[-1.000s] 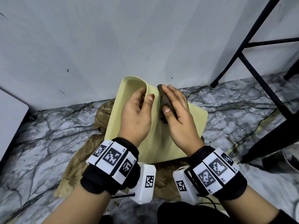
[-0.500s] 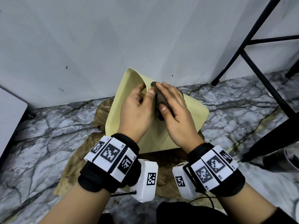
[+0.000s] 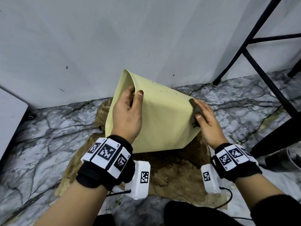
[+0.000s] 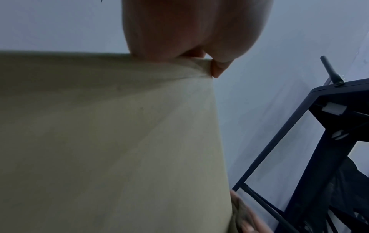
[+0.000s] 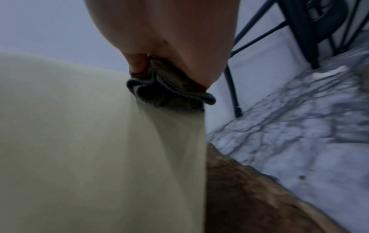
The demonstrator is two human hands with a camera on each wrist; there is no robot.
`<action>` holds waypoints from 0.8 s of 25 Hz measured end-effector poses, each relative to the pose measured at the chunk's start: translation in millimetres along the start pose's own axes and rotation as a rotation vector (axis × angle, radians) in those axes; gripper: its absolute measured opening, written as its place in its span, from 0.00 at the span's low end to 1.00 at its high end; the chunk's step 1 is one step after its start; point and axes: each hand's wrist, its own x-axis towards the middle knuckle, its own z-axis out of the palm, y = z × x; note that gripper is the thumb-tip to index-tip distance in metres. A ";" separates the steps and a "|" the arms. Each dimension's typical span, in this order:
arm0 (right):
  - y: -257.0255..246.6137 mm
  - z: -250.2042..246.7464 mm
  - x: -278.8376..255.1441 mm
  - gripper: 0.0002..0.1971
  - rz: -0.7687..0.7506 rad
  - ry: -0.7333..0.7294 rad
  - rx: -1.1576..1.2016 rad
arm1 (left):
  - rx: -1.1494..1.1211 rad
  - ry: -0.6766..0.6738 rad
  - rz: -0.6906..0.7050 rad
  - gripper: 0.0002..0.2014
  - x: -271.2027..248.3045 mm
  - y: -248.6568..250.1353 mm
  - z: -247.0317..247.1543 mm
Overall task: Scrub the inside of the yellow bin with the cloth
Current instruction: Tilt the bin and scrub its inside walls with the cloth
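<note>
The left hand [image 3: 126, 115] grips the yellow mat [image 3: 162, 121] at its curled top edge, thumb in front and fingers behind, holding it tilted just above the brown towel [image 3: 171, 170]. The right hand [image 3: 206, 123] pinches a dark rag [image 3: 196, 111] over the mat's right edge, its fingers closed on the rag, also above the towel.

The left hand [image 3: 127, 115] and the right hand [image 3: 209, 123] are bare. Each wrist wears a black band [image 3: 91, 178] with white tiles of black square codes, and a white box [image 3: 141, 178] under it. A dark sleeve [image 3: 276, 214] covers the right forearm.
</note>
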 end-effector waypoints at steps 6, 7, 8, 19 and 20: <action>10.0 -1.0 -6.1 0.22 0.056 0.086 0.006 | 0.049 0.004 0.029 0.17 -6.0 2.6 7.0; 3.3 2.1 -7.5 0.22 0.029 0.102 0.008 | 0.043 -0.001 0.037 0.17 -7.5 3.7 8.3; -6.5 5.6 -8.8 0.23 -0.008 0.100 0.015 | 0.032 -0.010 0.044 0.16 -9.0 3.8 9.2; -84.1 35.0 -7.3 0.23 -0.335 -0.062 -0.050 | -0.010 -0.034 0.083 0.20 -11.1 0.7 14.0; -79.1 33.1 -8.0 0.23 -0.329 -0.062 -0.048 | -0.005 -0.032 0.078 0.21 -10.7 -0.3 13.3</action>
